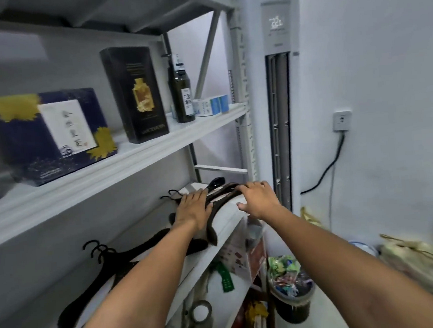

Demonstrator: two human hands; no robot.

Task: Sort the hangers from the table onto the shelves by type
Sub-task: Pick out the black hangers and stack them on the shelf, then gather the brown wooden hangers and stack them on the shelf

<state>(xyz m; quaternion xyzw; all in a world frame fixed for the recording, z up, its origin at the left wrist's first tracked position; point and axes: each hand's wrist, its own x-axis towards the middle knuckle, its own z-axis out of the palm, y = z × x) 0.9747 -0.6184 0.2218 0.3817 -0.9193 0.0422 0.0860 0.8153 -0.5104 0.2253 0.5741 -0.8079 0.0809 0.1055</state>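
Observation:
Both my hands rest on a stack of dark brown hangers (pixel 213 219) lying at the right end of the middle white shelf (pixel 227 222). My left hand (pixel 194 205) lies flat on the stack's middle, fingers spread. My right hand (pixel 258 196) presses on the hangers' right arm near the shelf's front corner. The hooks (pixel 172 194) of these hangers point toward the back wall. A second stack of black hangers (pixel 97 274) lies further left on the same shelf, partly hidden by my left forearm.
The upper shelf (pixel 131 155) holds a blue gift box (pixel 50 135), a black box (pixel 136 93), a dark bottle (pixel 180 89) and small cartons (pixel 212 105). A standing air conditioner (pixel 277 94) is to the right. A full bin (pixel 290 287) and clutter sit below.

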